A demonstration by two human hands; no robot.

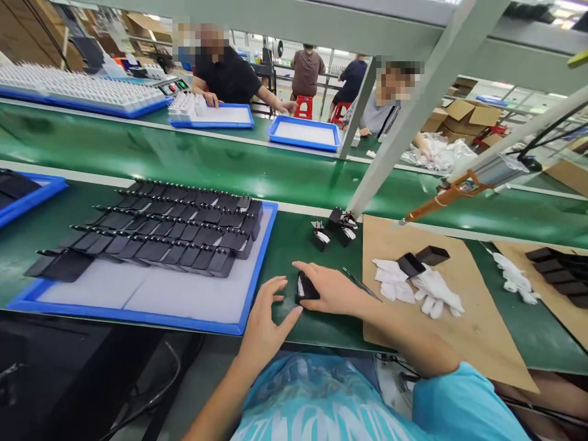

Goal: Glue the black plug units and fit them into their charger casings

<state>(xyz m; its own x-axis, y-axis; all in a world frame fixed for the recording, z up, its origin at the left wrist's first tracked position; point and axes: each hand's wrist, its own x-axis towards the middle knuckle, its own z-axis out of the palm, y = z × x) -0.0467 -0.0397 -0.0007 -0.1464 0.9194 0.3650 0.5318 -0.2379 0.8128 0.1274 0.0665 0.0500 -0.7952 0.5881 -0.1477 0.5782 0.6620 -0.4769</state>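
My right hand [334, 290] is closed around a small black plastic case [307, 288], which rests on the green bench top with a whitish part showing at its near-left side. Beside it, my left hand [267, 315] is open, thumb and fingers apart, holding nothing. To the left, a blue-rimmed tray [179, 317] carries rows of black cases [184, 229] with pins along their tops. Several more black cases [320, 236] with white pieces inside stand beyond my hands. A pair of tweezers [361, 283] lies just behind my right hand, partly hidden by it.
Brown cardboard [463, 361] at right bears white gloves [438, 291] and two black cases [432, 255]. An orange-tipped screwdriver [432, 208] hangs above it. A slanted metal post [399, 131] rises behind the bench. Across the green belt [193, 159], co-workers sit near blue trays [303, 146].
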